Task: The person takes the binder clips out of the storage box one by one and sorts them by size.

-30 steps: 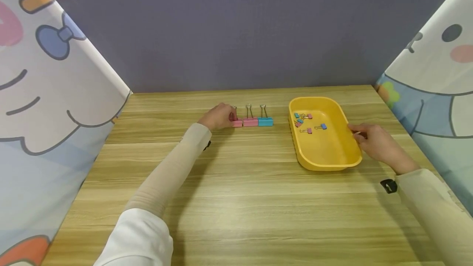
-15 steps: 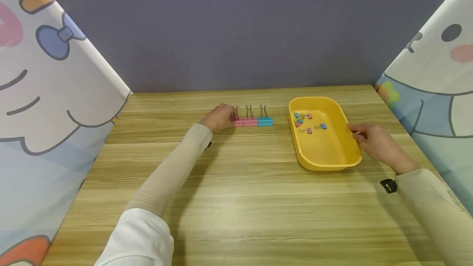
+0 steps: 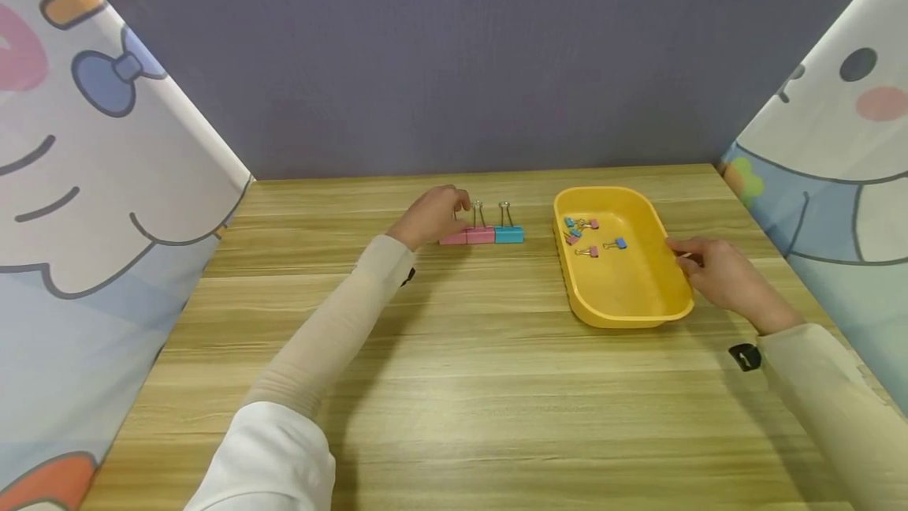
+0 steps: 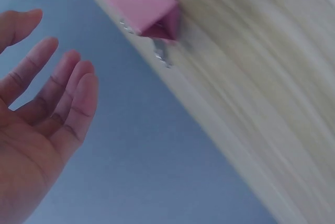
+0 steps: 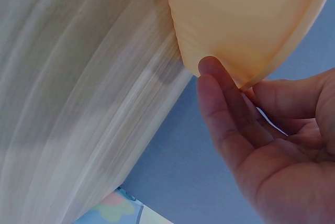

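Observation:
Three large binder clips stand end to end near the back of the table: a pink clip (image 3: 452, 238) at the left, a second pink clip (image 3: 481, 236) in the middle and a turquoise clip (image 3: 508, 235). Just over the left clip is my left hand (image 3: 429, 216); the left wrist view shows this hand (image 4: 44, 124) apart from the pink clip (image 4: 137, 4), fingers loosely bent and holding nothing. At the right, my right hand (image 3: 727, 278) pinches the side edge of a yellow tray (image 3: 627, 290). Its fingers lie against the tray's outer wall (image 5: 199, 41).
Several small binder clips lie in the tray's left half, among them a blue one (image 3: 617, 244) and a pink one (image 3: 589, 251). A dark panel (image 3: 461, 61) rises behind the wooden table (image 3: 454, 385); printed cloths (image 3: 106, 180) flank both sides.
My left hand has let go of the left pink clip and lifted slightly up and to the right. That clip now sits against the middle one. The right hand and tray have stayed put.

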A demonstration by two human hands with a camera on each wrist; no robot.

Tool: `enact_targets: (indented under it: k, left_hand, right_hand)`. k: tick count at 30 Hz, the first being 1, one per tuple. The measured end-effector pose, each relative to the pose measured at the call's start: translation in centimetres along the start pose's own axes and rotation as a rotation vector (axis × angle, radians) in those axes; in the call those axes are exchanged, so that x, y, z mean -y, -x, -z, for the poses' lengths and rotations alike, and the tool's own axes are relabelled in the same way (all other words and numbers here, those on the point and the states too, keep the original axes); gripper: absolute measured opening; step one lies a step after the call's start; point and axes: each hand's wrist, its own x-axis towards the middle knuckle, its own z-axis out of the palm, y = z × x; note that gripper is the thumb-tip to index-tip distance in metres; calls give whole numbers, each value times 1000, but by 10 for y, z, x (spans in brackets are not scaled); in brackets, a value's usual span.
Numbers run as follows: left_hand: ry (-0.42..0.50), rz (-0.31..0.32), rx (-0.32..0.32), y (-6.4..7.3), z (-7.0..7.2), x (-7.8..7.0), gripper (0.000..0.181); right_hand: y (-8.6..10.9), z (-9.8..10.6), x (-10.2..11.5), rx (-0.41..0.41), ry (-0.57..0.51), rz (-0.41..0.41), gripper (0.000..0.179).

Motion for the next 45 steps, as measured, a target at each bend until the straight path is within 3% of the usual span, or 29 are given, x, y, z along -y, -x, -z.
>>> enact_targets:
  k: [7, 18, 24, 32, 40, 45]
  left_hand:
    - [-31, -61, -47, -3, 2, -22, 22]
    - [33, -160, -153, -4, -3, -60, 16]
    - [11, -152, -144, -8, -7, -85, 20]
    - [-17, -205, -125, -19, -16, -121, 20]
    - [-14, -277, -57, -28, -32, -154, 22]
    - [-18, -308, -15, -33, -46, -168, 24]
  right_hand:
    - [1, 0, 0, 3, -3, -10, 36]
    - [1, 1, 2, 22, -6, -15, 36]
    - [1, 2, 2, 23, -9, -23, 36]
    - [0, 0, 1, 11, -13, -21, 36]
    - [1, 0, 1, -4, -11, -8, 36]
    - [2, -1, 0, -9, -19, 1, 36]
